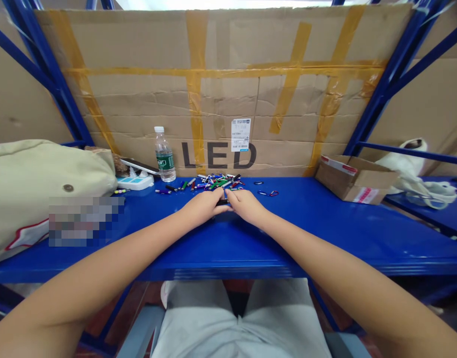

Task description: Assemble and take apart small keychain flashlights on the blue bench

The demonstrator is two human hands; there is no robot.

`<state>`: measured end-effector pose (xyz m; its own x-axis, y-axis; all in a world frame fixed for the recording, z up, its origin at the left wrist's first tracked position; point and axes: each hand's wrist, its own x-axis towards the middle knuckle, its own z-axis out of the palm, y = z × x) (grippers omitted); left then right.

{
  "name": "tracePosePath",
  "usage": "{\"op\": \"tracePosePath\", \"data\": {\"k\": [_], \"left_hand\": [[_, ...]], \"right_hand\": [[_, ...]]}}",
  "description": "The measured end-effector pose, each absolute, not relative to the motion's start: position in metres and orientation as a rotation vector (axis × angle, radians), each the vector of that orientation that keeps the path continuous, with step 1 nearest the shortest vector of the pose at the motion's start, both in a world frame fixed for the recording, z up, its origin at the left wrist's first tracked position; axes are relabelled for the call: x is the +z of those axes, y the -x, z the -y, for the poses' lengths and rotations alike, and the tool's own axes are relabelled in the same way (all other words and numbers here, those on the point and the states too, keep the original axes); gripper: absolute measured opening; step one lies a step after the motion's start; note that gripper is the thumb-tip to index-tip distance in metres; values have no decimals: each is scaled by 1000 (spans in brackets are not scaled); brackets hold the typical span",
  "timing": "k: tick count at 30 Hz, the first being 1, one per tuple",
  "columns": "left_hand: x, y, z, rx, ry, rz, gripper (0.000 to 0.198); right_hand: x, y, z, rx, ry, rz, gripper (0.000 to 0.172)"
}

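Note:
My left hand (205,205) and my right hand (246,205) meet at the middle of the blue shelf (325,233), fingers curled together around a small dark object (223,202) that is mostly hidden between them. Just beyond my fingertips lies a pile of small coloured pen-like pieces (217,182). Two loose carabiner clips (267,192) lie to the right of the pile.
A water bottle (164,154) stands left of the pile beside a white power strip (136,182) and a phone (139,166). A beige bag (38,189) fills the left end. An open cardboard box (353,179) sits at the right. Taped cardboard (228,89) backs the shelf.

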<state>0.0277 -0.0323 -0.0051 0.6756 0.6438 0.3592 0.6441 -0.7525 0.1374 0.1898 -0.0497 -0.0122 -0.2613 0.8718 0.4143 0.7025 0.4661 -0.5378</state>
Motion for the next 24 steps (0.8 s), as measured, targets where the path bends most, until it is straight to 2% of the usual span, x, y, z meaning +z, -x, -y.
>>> {"op": "tracePosePath", "data": {"k": [5, 10, 14, 19, 24], "left_hand": [[-4, -26, 43, -618, 3064, 1047, 17], [2, -25, 36, -809, 3182, 900, 20], [4, -23, 26, -1058, 3282, 1164, 31], [0, -23, 22, -993, 3323, 1319, 32], [-8, -24, 17, -1162, 3408, 1373, 36]], "right_hand": [[-11, -195, 49, 190, 1267, 2090, 45], [-5, -201, 49, 46, 1365, 2068, 47], [-1, -200, 54, 52, 1369, 2060, 47], [-2, -190, 60, 33, 1294, 2144, 40], [-5, -197, 52, 123, 1307, 1961, 47]]}}
